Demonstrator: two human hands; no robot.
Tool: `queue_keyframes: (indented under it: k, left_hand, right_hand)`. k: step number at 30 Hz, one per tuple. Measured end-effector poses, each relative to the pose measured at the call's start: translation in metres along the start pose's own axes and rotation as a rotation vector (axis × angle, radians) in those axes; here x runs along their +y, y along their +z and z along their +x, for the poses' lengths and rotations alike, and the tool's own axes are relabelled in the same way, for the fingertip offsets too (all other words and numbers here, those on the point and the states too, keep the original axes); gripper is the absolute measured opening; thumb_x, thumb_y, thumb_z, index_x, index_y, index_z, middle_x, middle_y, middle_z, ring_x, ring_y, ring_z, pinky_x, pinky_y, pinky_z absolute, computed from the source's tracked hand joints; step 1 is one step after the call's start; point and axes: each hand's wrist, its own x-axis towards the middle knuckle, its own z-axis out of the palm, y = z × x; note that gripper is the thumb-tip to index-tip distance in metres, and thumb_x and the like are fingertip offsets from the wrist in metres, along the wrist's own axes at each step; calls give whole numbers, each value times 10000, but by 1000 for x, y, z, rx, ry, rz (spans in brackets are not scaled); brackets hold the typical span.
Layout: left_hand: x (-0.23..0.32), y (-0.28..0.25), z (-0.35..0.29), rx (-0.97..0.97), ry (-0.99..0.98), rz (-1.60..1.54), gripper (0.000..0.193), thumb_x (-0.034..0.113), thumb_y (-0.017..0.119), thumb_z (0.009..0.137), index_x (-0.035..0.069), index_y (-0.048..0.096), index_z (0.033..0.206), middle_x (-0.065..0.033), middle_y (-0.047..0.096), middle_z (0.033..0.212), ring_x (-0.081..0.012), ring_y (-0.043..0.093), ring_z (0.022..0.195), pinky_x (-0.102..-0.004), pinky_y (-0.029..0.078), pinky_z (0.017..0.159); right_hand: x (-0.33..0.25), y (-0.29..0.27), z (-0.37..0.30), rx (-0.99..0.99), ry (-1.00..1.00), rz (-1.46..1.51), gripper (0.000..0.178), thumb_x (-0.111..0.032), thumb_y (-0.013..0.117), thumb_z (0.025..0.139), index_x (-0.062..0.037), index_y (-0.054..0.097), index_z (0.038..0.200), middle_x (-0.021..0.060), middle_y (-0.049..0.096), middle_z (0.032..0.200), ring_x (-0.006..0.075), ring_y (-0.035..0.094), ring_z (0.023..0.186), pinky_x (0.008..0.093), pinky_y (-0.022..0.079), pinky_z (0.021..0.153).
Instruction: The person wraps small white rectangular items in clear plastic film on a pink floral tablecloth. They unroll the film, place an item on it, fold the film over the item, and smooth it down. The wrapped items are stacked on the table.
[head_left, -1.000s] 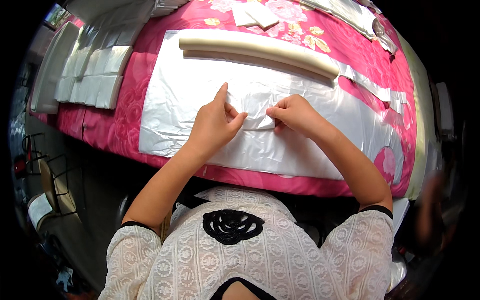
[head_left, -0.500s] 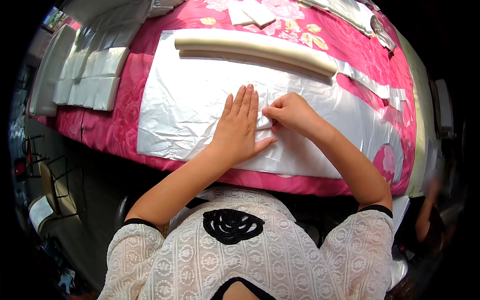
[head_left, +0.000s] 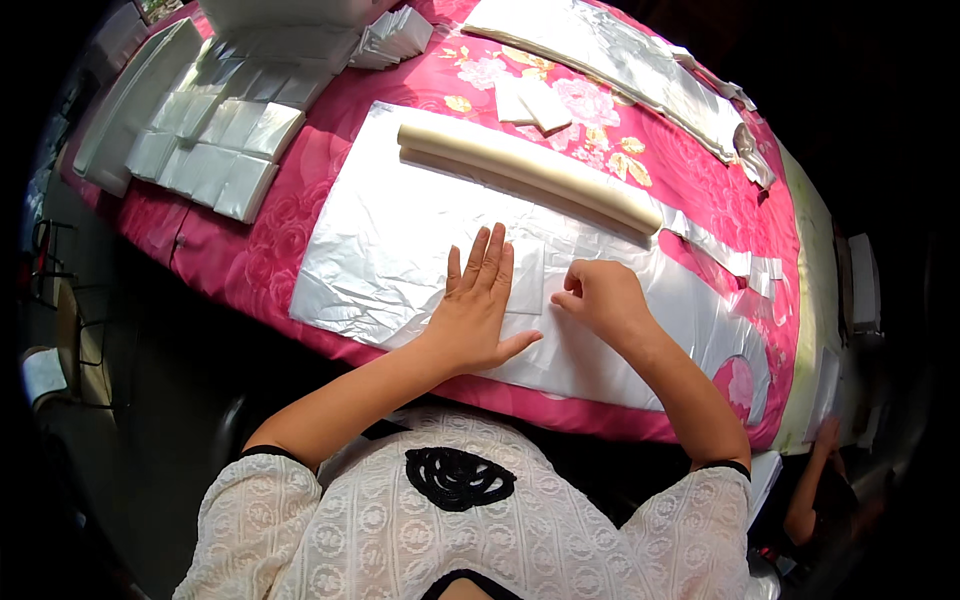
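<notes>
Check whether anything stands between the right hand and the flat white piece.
Nothing visible stands between the right hand and the right edge of the flat white piece; only the white plastic sheet shows there. The left hand covers the piece's left part.

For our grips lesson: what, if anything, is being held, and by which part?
Nothing visibly held: the left hand lies flat on a white square; the right hand is curled beside it.
</notes>
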Motion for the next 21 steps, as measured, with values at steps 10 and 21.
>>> queue_keyframes:
  k: [10, 21]
  left_hand:
    - [-28, -47, -112, -505, -742, -1210, 188, 103, 554, 898, -56, 646, 939, -95, 677, 873, -134, 645, 791, -255, 510, 731]
    - [-42, -36, -150, -340, -851, -1197, 184, 189, 639, 831, 12, 668, 871, -79, 671, 757, -193, 658, 701, -293, 512, 639]
  right_hand:
    - [-51, 70, 33, 185, -357, 56, 594, -405, 494, 876, -36, 399, 1333, 234, 263, 1424, 362, 193, 1348, 477, 126, 1092]
    - [-136, 98, -25, 5, -657, 199, 465, -360, 488, 893, -107, 474, 1282, 179, 221, 1463, 362, 102, 1379, 571, 65, 1068]
